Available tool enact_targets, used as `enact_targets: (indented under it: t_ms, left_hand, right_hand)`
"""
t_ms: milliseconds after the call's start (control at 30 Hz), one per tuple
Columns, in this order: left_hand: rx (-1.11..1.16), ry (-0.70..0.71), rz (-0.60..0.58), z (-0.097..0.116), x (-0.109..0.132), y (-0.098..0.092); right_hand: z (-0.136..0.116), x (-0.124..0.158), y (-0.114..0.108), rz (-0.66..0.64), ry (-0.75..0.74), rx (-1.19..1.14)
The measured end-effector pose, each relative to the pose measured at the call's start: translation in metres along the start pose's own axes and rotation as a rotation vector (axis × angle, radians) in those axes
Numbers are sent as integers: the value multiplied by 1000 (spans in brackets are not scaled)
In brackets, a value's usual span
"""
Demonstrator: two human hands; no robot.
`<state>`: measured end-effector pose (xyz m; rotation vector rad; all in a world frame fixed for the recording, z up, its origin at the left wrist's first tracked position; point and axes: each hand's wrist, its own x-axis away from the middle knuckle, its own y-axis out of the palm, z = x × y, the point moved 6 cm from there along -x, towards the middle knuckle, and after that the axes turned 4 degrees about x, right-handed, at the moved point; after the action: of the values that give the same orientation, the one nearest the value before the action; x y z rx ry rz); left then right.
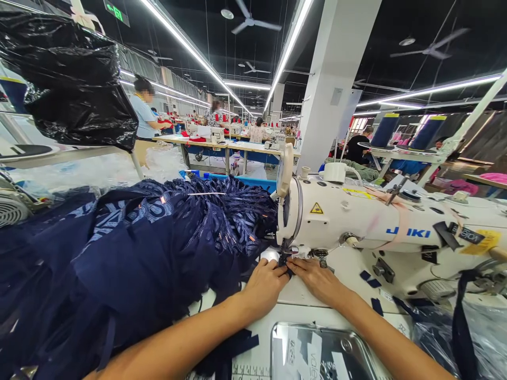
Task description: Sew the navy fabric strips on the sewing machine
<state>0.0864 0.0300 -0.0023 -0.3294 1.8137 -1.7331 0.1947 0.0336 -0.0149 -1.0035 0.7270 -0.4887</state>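
Observation:
At the needle of a white sewing machine [328, 214], a small piece of dark navy fabric [283, 259] lies under the presser foot. My left hand [267, 285] has its fingers bent and closed on the near left edge of that piece. From the right, my right hand [312, 277] pinches the same fabric, fingertips close to the needle. Both hands rest on the machine bed, almost touching each other. Most of the fabric is hidden by the fingers. Left of the machine spreads a large heap of navy lace-trimmed garments [134, 258], reaching up to my left forearm.
A metal tray [277, 345] with labels sits before me. Navy scraps [370, 278] lie right of my hand, near clear plastic [485, 332]. A black plastic bag [79, 89] hangs upper left. Navy thread cones [386, 131] stand behind the machine; several people work at farther tables.

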Motion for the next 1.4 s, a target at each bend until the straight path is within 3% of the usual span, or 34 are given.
enact_targets:
  t_ms: [333, 533, 700, 833, 1100, 1400]
  left_hand:
    - [-30, -18, 34, -1, -4, 2]
    - [71, 21, 102, -4, 3, -3]
    - [192, -39, 69, -22, 8, -11]
    - [192, -51, 96, -24, 6, -17]
    - [136, -32, 52, -19, 5, -6]
    - [79, 18, -14, -14, 9, -8]
  right_hand:
    - [-3, -7, -14, 97, 31, 69]
    - [-1, -6, -12, 99, 82, -49]
    - [-8, -4, -17, 161, 79, -165]
    - [-14, -6, -21, 184, 68, -263]
    - [-2, 0, -10, 188, 122, -487]
    - [-11, -2, -19, 176, 20, -289]
